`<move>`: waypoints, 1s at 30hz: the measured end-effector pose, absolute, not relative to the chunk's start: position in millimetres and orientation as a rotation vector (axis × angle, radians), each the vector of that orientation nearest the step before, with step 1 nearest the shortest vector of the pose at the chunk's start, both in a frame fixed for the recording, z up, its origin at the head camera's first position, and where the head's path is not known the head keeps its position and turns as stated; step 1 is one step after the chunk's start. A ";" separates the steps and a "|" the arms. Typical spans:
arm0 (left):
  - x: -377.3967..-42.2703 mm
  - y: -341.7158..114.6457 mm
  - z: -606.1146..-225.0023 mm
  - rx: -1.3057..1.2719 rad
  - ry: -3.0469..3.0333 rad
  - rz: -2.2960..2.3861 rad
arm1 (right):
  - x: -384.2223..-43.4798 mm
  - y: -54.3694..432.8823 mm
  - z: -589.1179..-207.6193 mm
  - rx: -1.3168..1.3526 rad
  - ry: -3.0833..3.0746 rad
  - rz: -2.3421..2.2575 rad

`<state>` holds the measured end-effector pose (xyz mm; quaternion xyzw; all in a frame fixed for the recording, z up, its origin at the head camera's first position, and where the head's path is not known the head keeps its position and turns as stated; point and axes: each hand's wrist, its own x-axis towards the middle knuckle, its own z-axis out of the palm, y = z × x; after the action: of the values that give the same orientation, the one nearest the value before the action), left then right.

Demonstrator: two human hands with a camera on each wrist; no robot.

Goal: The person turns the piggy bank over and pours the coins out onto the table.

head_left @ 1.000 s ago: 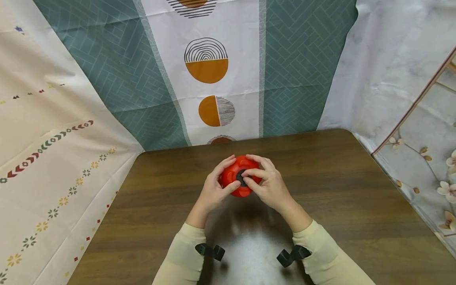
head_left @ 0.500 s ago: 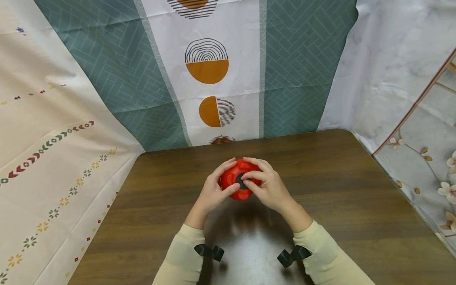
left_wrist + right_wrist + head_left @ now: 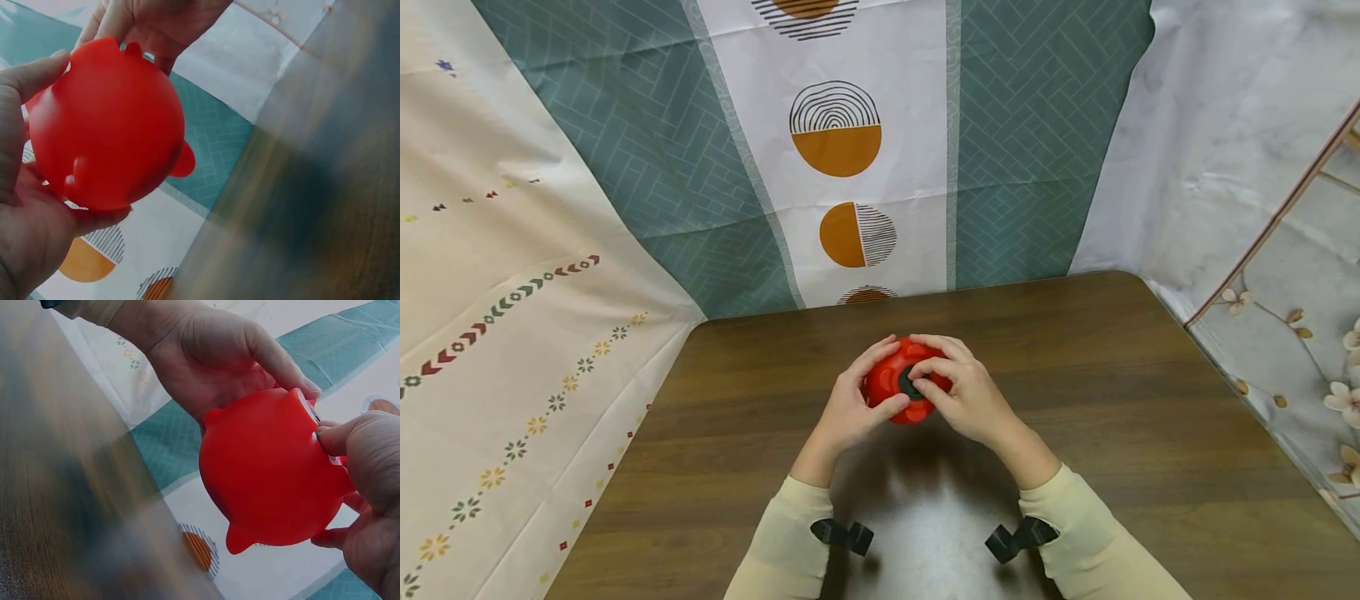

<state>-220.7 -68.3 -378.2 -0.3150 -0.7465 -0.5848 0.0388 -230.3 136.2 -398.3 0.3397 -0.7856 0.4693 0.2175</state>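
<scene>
A round, glossy red piggy bank [image 3: 883, 377] is held up above the table, its stubby feet and a black plug [image 3: 907, 383] turned toward me. My left hand [image 3: 850, 410] grips it from the left, with the thumb near the plug and the fingers around the far side. My right hand [image 3: 976, 402] pinches at the plug with thumb and index finger, while other fingers rest on the bank's right side. From the left wrist view the bank [image 3: 109, 128] shows its smooth body and small bumps. In the right wrist view, fingertips hide most of the plug.
A brown wood-grain table [image 3: 722, 450] spreads beneath the hands. A teal and white patterned cloth [image 3: 880, 150] hangs behind its far edge, with other patterned cloths at left and right. Black straps [image 3: 842, 536] sit on both sleeved forearms.
Over the past second, the bank and both hands have lowered slightly toward me. The grip at the plug looks much the same.
</scene>
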 end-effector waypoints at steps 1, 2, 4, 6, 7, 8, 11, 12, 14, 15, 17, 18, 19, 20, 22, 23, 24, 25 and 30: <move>-220.2 -68.2 -379.0 -0.953 -2.274 -1.821 | -230.2 136.0 -398.4 0.936 -2.177 1.307; -219.6 -68.2 -379.9 -0.937 -2.253 -1.847 | -230.2 135.8 -398.4 0.931 -2.177 1.317; -218.9 -67.8 -382.4 -0.900 -2.194 -1.900 | -230.3 135.1 -398.2 0.916 -2.171 1.340; -218.7 -67.1 -384.6 -0.864 -2.139 -1.926 | -230.5 134.4 -398.3 0.900 -2.160 1.364; -218.6 -66.5 -385.3 -0.850 -2.117 -1.935 | -230.6 134.1 -398.1 0.890 -2.153 1.374; -218.6 -66.1 -386.0 -0.837 -2.100 -1.940 | -230.7 133.9 -397.9 0.882 -2.145 1.381; -218.9 -64.7 -386.7 -0.825 -2.083 -1.943 | -231.0 134.6 -398.1 0.860 -2.133 1.389; -219.2 -64.5 -387.1 -0.826 -2.080 -1.947 | -231.1 135.1 -398.1 0.854 -2.134 1.386; -219.2 -64.4 -387.0 -0.827 -2.082 -1.953 | -232.0 136.2 -398.7 0.849 -2.139 1.384; -219.3 -64.5 -387.0 -0.829 -2.082 -1.955 | -232.4 136.7 -399.0 0.846 -2.145 1.385; -219.5 -64.5 -386.7 -0.832 -2.083 -1.963 | -233.3 137.8 -399.3 0.847 -2.151 1.389; -219.7 -64.5 -386.6 -0.834 -2.084 -1.969 | -233.6 138.2 -399.3 0.847 -2.155 1.394; -219.8 -64.5 -386.2 -0.834 -2.088 -1.969 | -233.8 138.6 -399.3 0.847 -2.158 1.401; -220.0 -64.3 -386.1 -0.837 -2.091 -1.970 | -233.5 139.0 -398.8 0.846 -2.161 1.408; -220.2 -64.4 -385.9 -0.842 -2.097 -1.968 | -233.6 139.5 -398.6 0.845 -2.167 1.417; -220.2 -64.4 -385.8 -0.845 -2.102 -1.965 | -233.5 139.6 -398.5 0.844 -2.172 1.419; -220.2 -64.5 -385.7 -0.846 -2.107 -1.962 | -233.4 139.7 -398.5 0.848 -2.176 1.418; -220.1 -64.5 -385.5 -0.849 -2.111 -1.958 | -233.5 139.9 -398.4 0.852 -2.178 1.416; -220.2 -64.9 -385.6 -0.871 -2.121 -1.942 | -232.8 141.1 -397.6 0.885 -2.178 1.402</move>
<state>-220.2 -64.9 -385.6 -0.2893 -0.7043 -0.6447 0.0683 -232.8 141.1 -397.6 0.3165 -0.7796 0.5018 0.2007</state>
